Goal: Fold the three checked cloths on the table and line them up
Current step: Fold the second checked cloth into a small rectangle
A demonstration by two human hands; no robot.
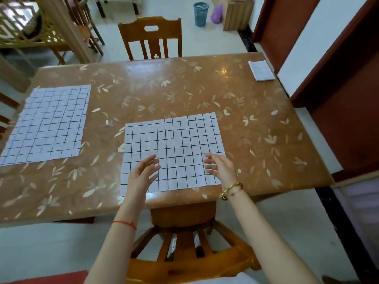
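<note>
Middle checked cloth (173,148) spread flat at the near edge of the bench (184,89). Left hand (143,173) and right hand (220,168) over its near half, fingers straight and parted, palms facing, gripping nothing. 2nd cloth (49,121) flat at the bench's left side, well apart. 3rd cloth (261,70) folded small at the far right corner. Wooden chair (150,37) behind the bench, blue bin (201,14) beyond.

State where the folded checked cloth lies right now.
In the head view, the folded cloth lies at the far right corner of the table.
</note>
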